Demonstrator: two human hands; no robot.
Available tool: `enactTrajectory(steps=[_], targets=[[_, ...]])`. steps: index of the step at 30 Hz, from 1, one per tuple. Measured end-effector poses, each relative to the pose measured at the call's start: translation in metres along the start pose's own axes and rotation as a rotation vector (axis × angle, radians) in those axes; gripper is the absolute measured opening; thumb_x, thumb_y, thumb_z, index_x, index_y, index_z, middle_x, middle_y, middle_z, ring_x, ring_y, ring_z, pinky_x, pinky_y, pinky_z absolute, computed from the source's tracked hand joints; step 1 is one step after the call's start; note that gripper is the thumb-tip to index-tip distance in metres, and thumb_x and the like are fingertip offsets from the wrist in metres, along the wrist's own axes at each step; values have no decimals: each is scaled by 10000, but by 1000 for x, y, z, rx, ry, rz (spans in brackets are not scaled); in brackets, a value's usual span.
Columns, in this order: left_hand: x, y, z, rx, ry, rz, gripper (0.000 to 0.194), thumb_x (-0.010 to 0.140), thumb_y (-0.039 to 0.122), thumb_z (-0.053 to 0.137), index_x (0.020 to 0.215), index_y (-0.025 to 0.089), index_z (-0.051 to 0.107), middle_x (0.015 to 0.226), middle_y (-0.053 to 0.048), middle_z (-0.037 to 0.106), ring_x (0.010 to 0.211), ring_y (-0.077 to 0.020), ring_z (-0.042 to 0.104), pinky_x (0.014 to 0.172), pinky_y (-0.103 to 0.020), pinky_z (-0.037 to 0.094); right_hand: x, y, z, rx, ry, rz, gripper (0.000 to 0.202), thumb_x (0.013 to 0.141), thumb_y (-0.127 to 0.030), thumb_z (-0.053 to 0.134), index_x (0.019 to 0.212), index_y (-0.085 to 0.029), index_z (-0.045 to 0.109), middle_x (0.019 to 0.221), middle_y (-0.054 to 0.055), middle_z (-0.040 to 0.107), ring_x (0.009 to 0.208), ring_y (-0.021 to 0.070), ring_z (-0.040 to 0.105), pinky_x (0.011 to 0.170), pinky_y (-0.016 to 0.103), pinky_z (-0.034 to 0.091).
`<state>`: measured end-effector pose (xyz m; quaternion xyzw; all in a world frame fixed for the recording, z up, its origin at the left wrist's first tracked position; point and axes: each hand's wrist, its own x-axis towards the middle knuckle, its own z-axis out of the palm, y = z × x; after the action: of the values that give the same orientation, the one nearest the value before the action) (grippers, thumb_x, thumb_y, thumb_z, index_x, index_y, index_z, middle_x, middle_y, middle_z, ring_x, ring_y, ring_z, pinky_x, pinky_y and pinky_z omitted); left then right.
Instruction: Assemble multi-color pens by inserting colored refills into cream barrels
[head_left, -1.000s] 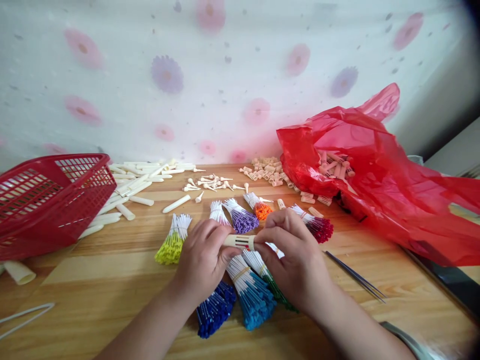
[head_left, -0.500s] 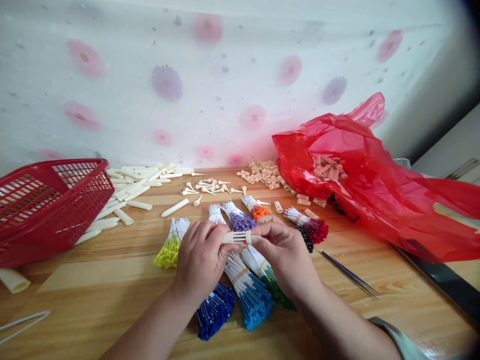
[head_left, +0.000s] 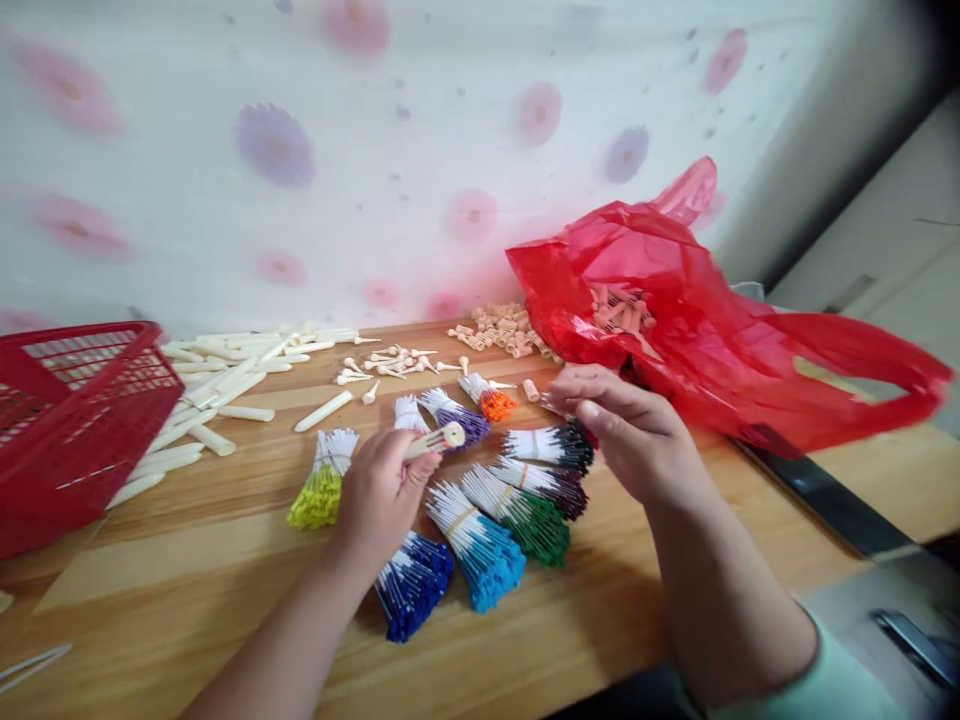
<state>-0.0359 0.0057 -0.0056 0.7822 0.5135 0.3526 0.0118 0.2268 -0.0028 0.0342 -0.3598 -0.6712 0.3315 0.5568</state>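
Observation:
My left hand point(head_left: 382, 495) is closed around a cream multicolour pen barrel point(head_left: 435, 441), whose slotted end points up to the right. Coloured bits show in its slots. My right hand point(head_left: 630, 425) hovers with fingers stretched out and loosely apart, over the red-tipped refill bundle, which it mostly hides. Around my hands lie banded pen refills: yellow point(head_left: 319, 490), dark blue point(head_left: 415, 590), light blue point(head_left: 480, 550), green point(head_left: 536, 525), dark maroon point(head_left: 559, 488), black point(head_left: 562, 446), purple point(head_left: 465, 420) and orange point(head_left: 495, 402).
At left stands a red plastic basket point(head_left: 82, 430) beside a pile of cream tubes point(head_left: 225, 385). Small pointed cream tips point(head_left: 390, 362) lie at the back. A red plastic bag point(head_left: 720, 330) holds slotted pieces point(head_left: 622, 310), with more slotted pieces point(head_left: 510, 328) beside it.
My right hand has let go of the pen barrel and moved right, over the red refill bundle. My left hand still holds the barrel, now tilted. The view has swung right.

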Motion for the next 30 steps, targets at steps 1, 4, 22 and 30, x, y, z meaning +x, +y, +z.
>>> enactTrajectory(steps=[1,4,22,30], targets=[[0,0,1,-32,-22,-29,266,915,411,421,872,192,567,825,-56,634,793,-225,607,671,-307,464,-5,2,-11,-173,38,3,169,878,-283,570,965,-227,704,998,62,638,978,201,595,849,357,473],[-1,3,6,-123,-75,-58,242,868,422,515,928,197,576,847,-43,661,763,-211,635,648,-285,476,-28,10,-28,-665,-95,77,157,873,-203,551,821,-174,696,861,66,628,807,175,586,735,313,469],[12,61,34,-80,-609,301,266,798,139,544,1003,232,685,1196,-45,676,1132,-238,596,989,-381,440,-39,20,9,-1358,-416,192,212,909,-215,465,817,-181,652,873,75,639,832,210,582,709,297,418],[8,59,35,-94,-602,247,330,793,149,557,1082,257,672,1220,-39,665,1103,-243,610,958,-389,453,-48,21,-5,-1397,-426,222,186,896,-129,427,907,-132,613,928,133,633,872,247,582,729,323,416]])
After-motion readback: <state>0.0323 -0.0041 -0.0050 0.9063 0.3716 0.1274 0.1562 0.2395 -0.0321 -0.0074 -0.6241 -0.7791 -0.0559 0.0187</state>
